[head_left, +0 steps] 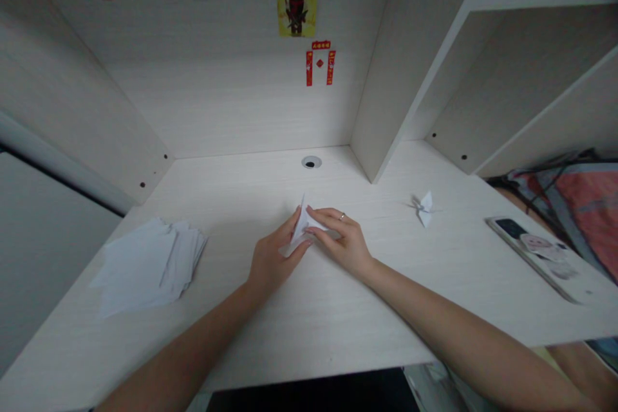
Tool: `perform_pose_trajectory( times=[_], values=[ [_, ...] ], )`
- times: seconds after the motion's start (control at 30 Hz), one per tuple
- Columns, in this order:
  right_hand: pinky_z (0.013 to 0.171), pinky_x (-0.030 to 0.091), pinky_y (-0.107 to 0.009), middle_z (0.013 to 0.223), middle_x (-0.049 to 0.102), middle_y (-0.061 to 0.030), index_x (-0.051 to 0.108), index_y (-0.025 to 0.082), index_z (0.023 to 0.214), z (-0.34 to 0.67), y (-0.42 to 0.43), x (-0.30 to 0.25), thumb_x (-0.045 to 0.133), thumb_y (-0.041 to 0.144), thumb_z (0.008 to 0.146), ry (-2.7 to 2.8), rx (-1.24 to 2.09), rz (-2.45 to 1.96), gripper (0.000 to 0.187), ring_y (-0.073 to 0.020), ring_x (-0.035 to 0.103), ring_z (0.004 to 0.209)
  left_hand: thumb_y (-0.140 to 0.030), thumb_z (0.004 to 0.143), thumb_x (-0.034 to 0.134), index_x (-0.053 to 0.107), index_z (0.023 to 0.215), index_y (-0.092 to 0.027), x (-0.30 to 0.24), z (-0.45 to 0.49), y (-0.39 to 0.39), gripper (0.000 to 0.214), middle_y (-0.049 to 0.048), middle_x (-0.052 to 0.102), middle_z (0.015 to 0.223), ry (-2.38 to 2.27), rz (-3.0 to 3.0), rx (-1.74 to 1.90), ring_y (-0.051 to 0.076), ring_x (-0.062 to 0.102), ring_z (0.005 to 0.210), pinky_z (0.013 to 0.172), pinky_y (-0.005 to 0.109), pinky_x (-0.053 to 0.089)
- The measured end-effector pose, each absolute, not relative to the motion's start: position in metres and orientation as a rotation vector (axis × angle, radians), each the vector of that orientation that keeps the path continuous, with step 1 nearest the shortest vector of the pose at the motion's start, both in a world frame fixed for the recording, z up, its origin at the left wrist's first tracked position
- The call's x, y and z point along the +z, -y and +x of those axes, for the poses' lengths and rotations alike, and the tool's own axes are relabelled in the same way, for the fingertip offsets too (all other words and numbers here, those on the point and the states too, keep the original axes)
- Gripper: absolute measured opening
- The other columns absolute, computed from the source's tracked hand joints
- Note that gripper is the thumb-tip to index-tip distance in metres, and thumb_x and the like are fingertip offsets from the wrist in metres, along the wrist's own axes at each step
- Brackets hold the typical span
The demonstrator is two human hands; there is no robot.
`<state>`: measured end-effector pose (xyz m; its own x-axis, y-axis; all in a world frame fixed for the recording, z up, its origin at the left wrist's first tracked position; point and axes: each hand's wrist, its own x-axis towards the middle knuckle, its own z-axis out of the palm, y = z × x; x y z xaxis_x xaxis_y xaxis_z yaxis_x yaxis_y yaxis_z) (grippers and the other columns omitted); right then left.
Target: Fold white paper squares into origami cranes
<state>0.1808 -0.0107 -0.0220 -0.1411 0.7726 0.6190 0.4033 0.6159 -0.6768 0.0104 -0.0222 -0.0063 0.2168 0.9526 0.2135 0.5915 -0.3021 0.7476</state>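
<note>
Between my hands, at the middle of the white desk, is a folded piece of white paper (300, 226) with one point sticking up. My left hand (277, 254) pinches its left side, thumb low and fingers behind. From the right, my right hand (342, 238), with a ring on one finger, grips the paper's other side between thumb and fingers. The fingers hide part of the folds. A small folded white paper crane (425, 209) rests on the desk to the right, apart from my hands.
A stack of loose white paper (149, 264) lies at the left. A phone (535, 257) in a decorated case lies at the right, near red and grey fabric (570, 206). Behind are a cable hole (311, 162) and an upright divider (400, 77). Red stickers decorate the back panel.
</note>
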Motion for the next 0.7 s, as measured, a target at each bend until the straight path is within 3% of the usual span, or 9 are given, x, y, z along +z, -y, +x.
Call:
perform_pose_trajectory(
  times=[0.3, 0.7],
  values=[
    [0.079, 0.051, -0.030, 0.096, 0.067, -0.0041, 0.062, 0.027, 0.111, 0.1790, 0.0125, -0.0205, 0.060, 0.025, 0.081, 1.672, 0.444, -0.965, 0.030, -0.0160, 0.063, 0.087, -0.037, 0.085, 0.048, 0.043, 0.130, -0.032, -0.0057, 0.0099, 0.0220, 0.046, -0.0049, 0.053, 0.127, -1.413, 1.965, 0.887, 0.018, 0.064, 0.095, 0.071, 0.027, 0.057],
    [0.076, 0.052, -0.029, 0.095, 0.068, -0.0039, 0.061, 0.026, 0.114, 0.1848, 0.0135, -0.0208, 0.056, 0.020, 0.082, 1.827, 0.214, -0.947, 0.032, -0.0157, 0.063, 0.085, -0.035, 0.085, 0.047, 0.046, 0.128, -0.026, -0.0054, 0.0117, 0.0233, 0.044, -0.0012, 0.058, 0.121, -1.407, 2.025, 0.897, 0.016, 0.067, 0.089, 0.070, 0.025, 0.056]
  ],
)
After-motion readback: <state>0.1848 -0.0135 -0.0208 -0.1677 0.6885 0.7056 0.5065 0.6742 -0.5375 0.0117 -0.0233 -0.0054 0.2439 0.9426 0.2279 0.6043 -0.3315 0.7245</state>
